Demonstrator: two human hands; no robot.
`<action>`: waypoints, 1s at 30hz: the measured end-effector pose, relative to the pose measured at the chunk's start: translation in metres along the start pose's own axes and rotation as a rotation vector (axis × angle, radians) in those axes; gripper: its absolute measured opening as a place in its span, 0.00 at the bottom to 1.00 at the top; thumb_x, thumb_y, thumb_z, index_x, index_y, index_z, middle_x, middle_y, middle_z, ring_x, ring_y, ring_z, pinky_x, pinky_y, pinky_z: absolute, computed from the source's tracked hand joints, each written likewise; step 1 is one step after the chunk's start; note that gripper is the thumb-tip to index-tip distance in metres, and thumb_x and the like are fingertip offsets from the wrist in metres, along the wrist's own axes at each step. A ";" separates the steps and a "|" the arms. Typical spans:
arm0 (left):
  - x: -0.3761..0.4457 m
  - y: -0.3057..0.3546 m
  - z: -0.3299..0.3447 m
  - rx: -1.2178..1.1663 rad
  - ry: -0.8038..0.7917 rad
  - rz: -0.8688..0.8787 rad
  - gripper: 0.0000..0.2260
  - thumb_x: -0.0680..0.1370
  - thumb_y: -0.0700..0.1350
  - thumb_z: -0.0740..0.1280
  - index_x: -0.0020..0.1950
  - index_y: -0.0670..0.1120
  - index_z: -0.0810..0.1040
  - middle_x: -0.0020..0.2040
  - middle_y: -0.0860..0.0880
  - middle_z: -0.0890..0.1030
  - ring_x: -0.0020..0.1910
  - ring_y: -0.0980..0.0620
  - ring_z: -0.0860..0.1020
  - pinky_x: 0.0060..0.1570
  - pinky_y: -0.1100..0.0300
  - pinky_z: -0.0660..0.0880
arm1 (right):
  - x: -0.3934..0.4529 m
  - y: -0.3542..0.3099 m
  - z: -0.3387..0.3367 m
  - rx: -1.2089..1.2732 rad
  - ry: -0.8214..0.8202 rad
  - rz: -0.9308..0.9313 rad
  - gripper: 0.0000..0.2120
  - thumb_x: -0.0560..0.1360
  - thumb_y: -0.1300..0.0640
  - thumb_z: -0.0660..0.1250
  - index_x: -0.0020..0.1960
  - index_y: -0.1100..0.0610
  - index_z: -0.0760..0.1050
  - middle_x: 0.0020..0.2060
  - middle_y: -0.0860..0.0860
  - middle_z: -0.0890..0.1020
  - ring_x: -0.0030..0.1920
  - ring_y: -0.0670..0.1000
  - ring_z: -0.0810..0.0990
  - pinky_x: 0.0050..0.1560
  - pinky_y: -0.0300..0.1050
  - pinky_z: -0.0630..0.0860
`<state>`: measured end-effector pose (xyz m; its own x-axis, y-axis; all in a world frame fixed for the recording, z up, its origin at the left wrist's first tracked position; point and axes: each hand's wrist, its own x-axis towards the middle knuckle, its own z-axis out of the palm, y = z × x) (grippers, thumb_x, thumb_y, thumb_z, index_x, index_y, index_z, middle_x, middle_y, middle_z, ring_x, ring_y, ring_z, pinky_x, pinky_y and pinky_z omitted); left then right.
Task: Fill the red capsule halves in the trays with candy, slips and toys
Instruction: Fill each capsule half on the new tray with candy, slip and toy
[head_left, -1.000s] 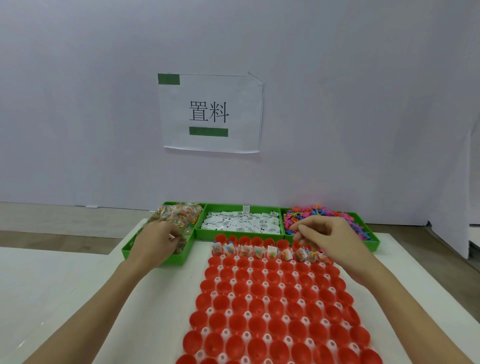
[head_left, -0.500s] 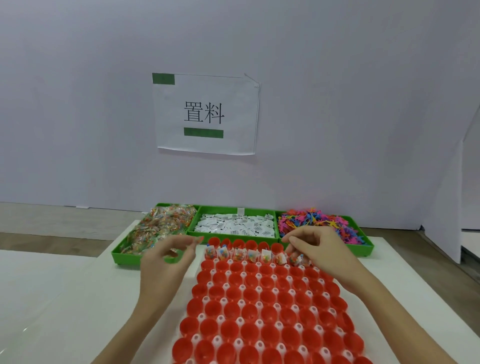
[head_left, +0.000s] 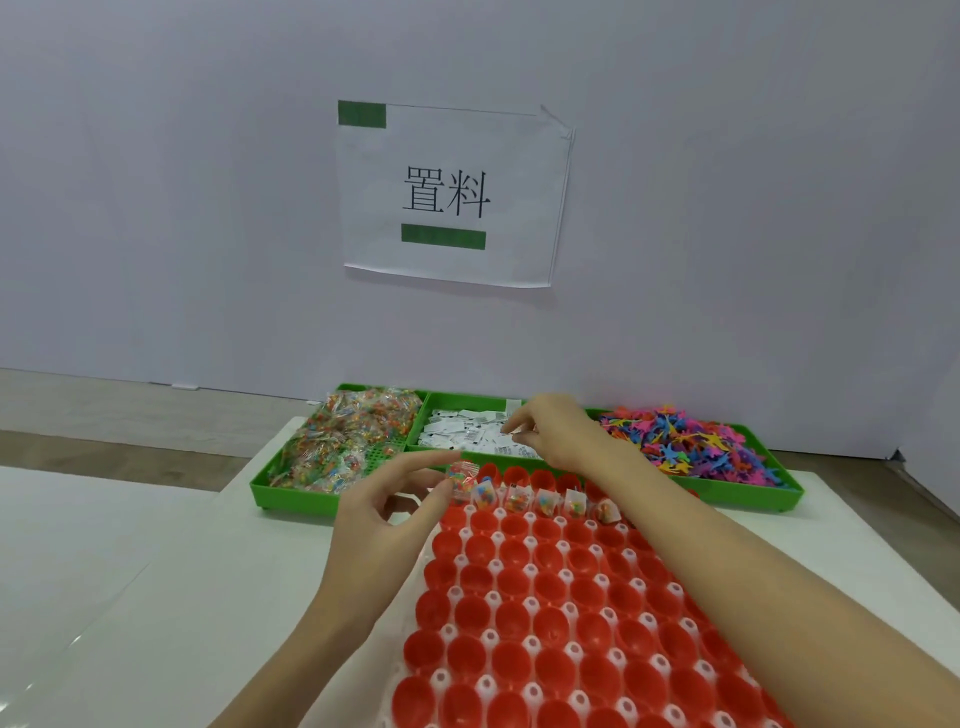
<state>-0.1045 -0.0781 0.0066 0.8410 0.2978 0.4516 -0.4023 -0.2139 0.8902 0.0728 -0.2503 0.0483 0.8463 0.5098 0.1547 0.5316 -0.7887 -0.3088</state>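
Pinching clear candy packet (head_left: 460, 475), left hand (head_left: 387, 501).

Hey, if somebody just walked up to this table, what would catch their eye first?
Probably the big tray of red capsule halves filling the near table, only its far row holding candy packets. Behind it sit three green bins: candy on the left, white slips in the middle, bright toys on the right. The left hand pinches a candy packet at the tray's far corner, while the right hand reaches over the slips.

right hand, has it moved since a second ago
Yes. The right hand has gone from the far row of red capsule halves back and left, and is now over the middle green bin of white slips.
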 end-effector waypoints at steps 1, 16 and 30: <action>0.001 -0.001 -0.001 0.009 -0.003 0.004 0.15 0.77 0.36 0.73 0.51 0.58 0.87 0.41 0.50 0.85 0.40 0.56 0.80 0.41 0.70 0.74 | 0.007 0.000 0.004 -0.027 -0.016 0.001 0.12 0.80 0.59 0.69 0.63 0.55 0.82 0.62 0.54 0.83 0.58 0.51 0.83 0.64 0.47 0.76; 0.010 -0.009 -0.012 0.098 -0.050 -0.025 0.17 0.78 0.34 0.70 0.50 0.58 0.86 0.41 0.53 0.84 0.40 0.57 0.81 0.42 0.65 0.77 | 0.018 0.003 0.009 -0.287 0.183 -0.101 0.08 0.82 0.59 0.63 0.51 0.60 0.80 0.47 0.52 0.81 0.48 0.52 0.80 0.48 0.48 0.80; -0.020 0.019 0.018 0.023 -0.147 0.044 0.13 0.77 0.39 0.74 0.59 0.51 0.82 0.43 0.49 0.85 0.43 0.50 0.84 0.47 0.59 0.80 | -0.174 -0.008 -0.028 0.646 0.434 0.036 0.11 0.78 0.62 0.71 0.54 0.47 0.84 0.40 0.46 0.87 0.37 0.47 0.86 0.43 0.33 0.80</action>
<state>-0.1226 -0.1047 0.0131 0.8674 0.1481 0.4752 -0.4331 -0.2458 0.8672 -0.0776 -0.3421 0.0501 0.8714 0.2023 0.4468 0.4904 -0.3774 -0.7855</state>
